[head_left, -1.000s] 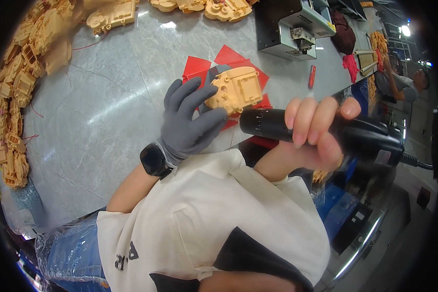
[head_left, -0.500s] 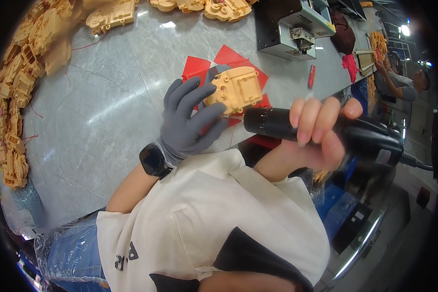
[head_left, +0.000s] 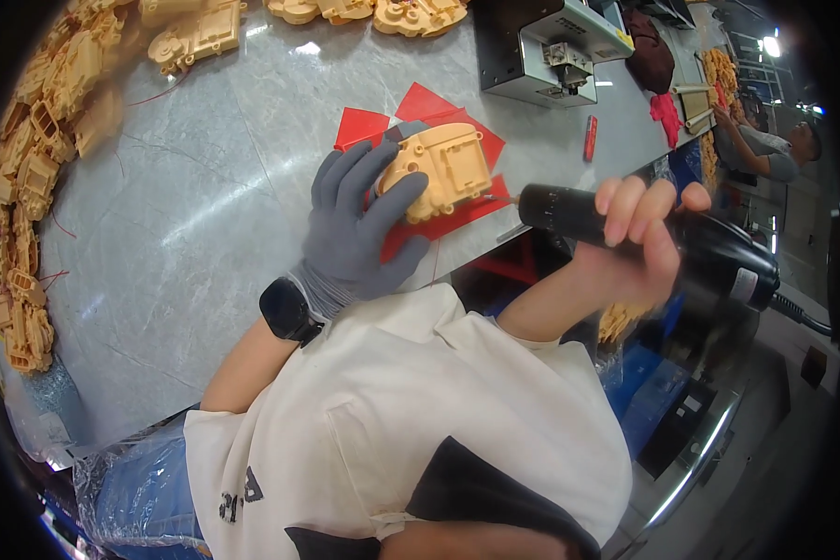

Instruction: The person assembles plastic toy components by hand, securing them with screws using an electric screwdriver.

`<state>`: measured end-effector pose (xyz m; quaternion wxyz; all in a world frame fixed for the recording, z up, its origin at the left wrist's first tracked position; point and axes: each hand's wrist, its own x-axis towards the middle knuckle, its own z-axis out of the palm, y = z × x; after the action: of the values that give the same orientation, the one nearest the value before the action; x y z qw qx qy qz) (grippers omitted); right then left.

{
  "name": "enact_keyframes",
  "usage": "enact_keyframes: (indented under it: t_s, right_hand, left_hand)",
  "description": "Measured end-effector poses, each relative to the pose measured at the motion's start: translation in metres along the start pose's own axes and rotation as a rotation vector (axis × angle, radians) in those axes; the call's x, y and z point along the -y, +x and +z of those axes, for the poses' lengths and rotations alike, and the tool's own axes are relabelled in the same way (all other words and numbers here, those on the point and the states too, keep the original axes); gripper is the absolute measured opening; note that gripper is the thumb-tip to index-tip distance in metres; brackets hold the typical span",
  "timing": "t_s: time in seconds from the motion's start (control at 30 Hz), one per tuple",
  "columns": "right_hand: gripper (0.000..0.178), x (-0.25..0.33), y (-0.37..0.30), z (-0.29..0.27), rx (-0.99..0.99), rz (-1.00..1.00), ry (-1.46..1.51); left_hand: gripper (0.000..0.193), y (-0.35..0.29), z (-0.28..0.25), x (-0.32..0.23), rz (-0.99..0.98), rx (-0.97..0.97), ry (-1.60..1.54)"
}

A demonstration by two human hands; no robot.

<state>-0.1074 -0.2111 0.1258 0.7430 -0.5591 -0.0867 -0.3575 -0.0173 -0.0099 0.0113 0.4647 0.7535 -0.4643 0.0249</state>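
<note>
My left hand (head_left: 350,219), in a grey glove, has its fingers wrapped around the left side of a yellow-orange plastic housing (head_left: 459,166). The housing is held tilted over several red sheets (head_left: 359,126) on the grey tabletop. A black corded electric screwdriver (head_left: 569,210) lies in the grip of my bare right hand (head_left: 639,238), its thin bit pointing left. The bit's tip is close to the housing's lower right edge; whether the two touch is unclear. My left palm and the back of the housing are hidden.
Many similar housings (head_left: 42,182) are heaped along the left, with more (head_left: 420,17) at the far edge. A grey and black machine (head_left: 523,70) stands far right of centre. Nearby lie a red tube-like item (head_left: 591,138) and a pink cloth (head_left: 665,117). Another person (head_left: 779,163) works at far right.
The screwdriver has moved right and shifted away from the housing's face, so its bit now shows. The housing has turned slightly in my left hand.
</note>
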Motion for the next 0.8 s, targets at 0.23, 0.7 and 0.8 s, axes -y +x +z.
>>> enact_keyframes:
  t_s: [0.23, 0.7, 0.8]
  right_hand:
    - [0.044, -0.006, 0.002, 0.002, 0.055, 0.013, -0.049]
    - [0.043, -0.017, 0.002, 0.002, 0.023, 0.007, -0.057]
    - [0.043, -0.018, 0.003, 0.002, 0.038, 0.011, -0.054]
  left_hand:
    - [0.064, 0.001, 0.001, -0.001, -0.026, 0.000, 0.026]
    - [0.060, 0.065, 0.003, -0.027, 0.125, 0.292, 0.310]
    - [0.057, 0.065, 0.010, -0.018, 0.126, 0.421, 0.391]
